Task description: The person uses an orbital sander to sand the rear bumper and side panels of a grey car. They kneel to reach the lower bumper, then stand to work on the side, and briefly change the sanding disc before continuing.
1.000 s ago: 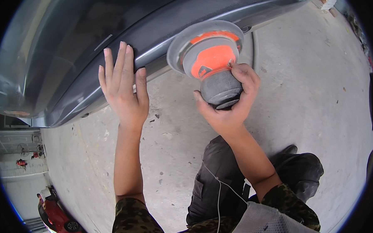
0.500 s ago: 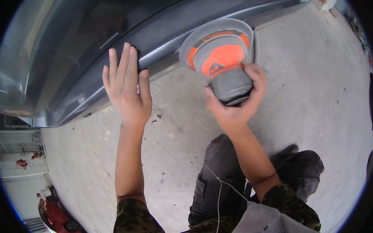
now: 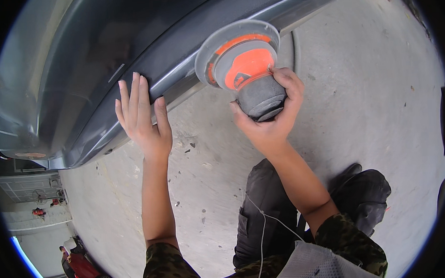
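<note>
- Head view: gripping orange-and-grey sander (image 3: 249,68) in right hand (image 3: 275,129)
- Holding it at lower edge of dark car panel (image 3: 143,33)
- Resting left hand (image 3: 143,127), fingers extended, on panel, left of sander

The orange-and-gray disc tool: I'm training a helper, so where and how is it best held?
Probably by its rounded gray end, from the person's side, with fingers wrapped round it, as the right hand does: that end is narrower and points back, while the wide disc faces the car panel.
</note>
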`<move>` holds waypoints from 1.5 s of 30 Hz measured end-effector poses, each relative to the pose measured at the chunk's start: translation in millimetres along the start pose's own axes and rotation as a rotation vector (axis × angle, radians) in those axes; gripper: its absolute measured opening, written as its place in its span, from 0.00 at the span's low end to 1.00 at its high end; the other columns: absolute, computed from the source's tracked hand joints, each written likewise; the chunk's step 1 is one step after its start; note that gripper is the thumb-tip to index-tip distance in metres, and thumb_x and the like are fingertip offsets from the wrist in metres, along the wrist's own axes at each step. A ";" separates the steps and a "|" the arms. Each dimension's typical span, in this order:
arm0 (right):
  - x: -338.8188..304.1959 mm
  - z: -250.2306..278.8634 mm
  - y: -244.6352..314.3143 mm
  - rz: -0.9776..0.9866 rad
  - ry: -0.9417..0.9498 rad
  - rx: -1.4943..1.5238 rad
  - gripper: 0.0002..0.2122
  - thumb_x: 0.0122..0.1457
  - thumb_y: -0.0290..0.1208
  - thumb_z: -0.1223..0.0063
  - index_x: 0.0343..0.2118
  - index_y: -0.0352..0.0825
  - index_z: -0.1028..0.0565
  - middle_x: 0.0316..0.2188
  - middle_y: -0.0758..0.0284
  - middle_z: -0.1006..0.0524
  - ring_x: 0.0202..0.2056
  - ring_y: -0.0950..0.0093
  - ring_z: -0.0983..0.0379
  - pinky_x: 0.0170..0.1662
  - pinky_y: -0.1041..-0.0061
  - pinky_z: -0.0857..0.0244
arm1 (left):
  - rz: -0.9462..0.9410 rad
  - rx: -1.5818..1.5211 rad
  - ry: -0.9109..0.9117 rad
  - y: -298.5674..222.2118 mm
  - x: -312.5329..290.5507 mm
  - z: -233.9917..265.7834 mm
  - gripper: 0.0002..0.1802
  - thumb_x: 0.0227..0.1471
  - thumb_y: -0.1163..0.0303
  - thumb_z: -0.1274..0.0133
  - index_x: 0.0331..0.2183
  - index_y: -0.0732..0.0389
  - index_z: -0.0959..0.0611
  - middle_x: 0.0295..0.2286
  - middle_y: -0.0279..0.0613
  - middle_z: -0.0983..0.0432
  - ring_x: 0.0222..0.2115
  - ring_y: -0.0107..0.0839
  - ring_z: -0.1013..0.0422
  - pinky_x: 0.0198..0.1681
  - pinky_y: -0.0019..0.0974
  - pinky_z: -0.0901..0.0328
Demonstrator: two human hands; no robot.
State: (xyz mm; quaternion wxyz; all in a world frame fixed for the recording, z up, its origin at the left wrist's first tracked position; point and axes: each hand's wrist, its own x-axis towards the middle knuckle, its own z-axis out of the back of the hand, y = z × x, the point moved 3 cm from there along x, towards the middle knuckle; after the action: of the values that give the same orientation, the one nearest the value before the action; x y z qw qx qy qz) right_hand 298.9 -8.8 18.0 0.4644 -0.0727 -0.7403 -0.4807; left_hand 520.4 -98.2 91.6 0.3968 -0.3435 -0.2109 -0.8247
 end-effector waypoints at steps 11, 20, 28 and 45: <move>57.3 79.3 -43.0 -0.519 -0.428 -0.025 0.38 0.50 0.28 0.25 0.62 0.29 0.36 0.56 0.56 0.34 0.57 0.64 0.33 0.61 0.62 0.37 | -0.364 0.177 0.197 -28.2 40.2 -7.0 0.36 0.61 0.63 0.42 0.67 0.60 0.31 0.68 0.46 0.37 0.69 0.51 0.42 0.70 0.57 0.47; 50.1 112.9 -70.3 -0.601 -0.525 -0.022 0.37 0.51 0.30 0.26 0.62 0.27 0.35 0.55 0.55 0.32 0.57 0.64 0.32 0.62 0.63 0.37 | -0.876 0.169 0.356 -143.3 153.8 -88.5 0.40 0.61 0.59 0.42 0.70 0.56 0.36 0.70 0.37 0.43 0.71 0.36 0.46 0.73 0.49 0.50; 49.1 140.5 -89.8 -0.686 -0.680 0.097 0.36 0.53 0.31 0.26 0.62 0.26 0.35 0.55 0.52 0.31 0.54 0.63 0.27 0.58 0.64 0.32 | -1.335 0.762 0.486 -171.1 136.7 -113.1 0.35 0.66 0.61 0.53 0.70 0.56 0.37 0.73 0.35 0.50 0.74 0.30 0.58 0.76 0.43 0.58; 30.9 149.3 -90.3 -0.763 -0.543 -0.010 0.38 0.53 0.36 0.26 0.64 0.28 0.33 0.58 0.50 0.30 0.58 0.60 0.29 0.63 0.62 0.36 | 0.389 -0.715 1.234 -110.4 -199.8 -113.7 0.26 0.72 0.53 0.55 0.59 0.63 0.23 0.54 0.54 0.22 0.55 0.45 0.25 0.58 0.42 0.33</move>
State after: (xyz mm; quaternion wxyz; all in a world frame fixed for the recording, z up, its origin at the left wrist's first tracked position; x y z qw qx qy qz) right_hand 139.4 49.3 -32.6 0.0436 0.0792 -0.8064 -0.5844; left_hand 476.5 -1.1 -140.0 0.4461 0.0430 0.3971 -0.8009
